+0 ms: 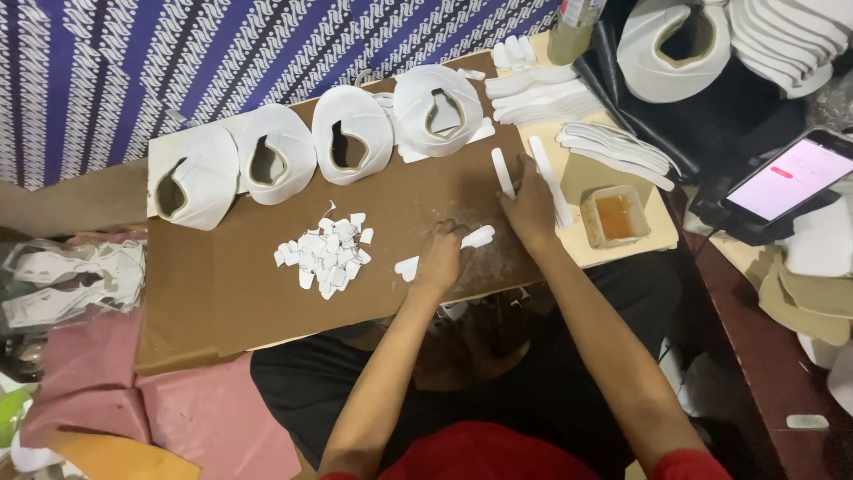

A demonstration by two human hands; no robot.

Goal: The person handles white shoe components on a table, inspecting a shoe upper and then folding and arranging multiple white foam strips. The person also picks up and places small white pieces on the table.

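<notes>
The left hand [437, 262] rests on the brown cardboard worktop [222, 284], its fingers curled down and pressing on a long white strip [418, 262] that lies flat; one end of the strip shows just left of the fingers and the other end pokes out just beyond them, toward the right hand. The fingers press the piece rather than close around it.

The right hand [530, 209] lies just beside the left one, a little further away from the body. Its fingers stretch forward and pinch the near end of a narrow white strip [503, 172] that points away from the fingertips. A second, longer white strip [549, 178] lies just right of these fingers, touching the side of the hand.

To the right of the right fingers sits a small square tub of amber glue [616, 216]. Left of the left fingers, well apart, lies a heap of small white cut pieces [324, 255]. Beyond both hands a row of white shoe uppers [315, 147] stands along the worktop's far edge, and stacks of white strips [569, 116] lie beyond the right fingertips.
</notes>
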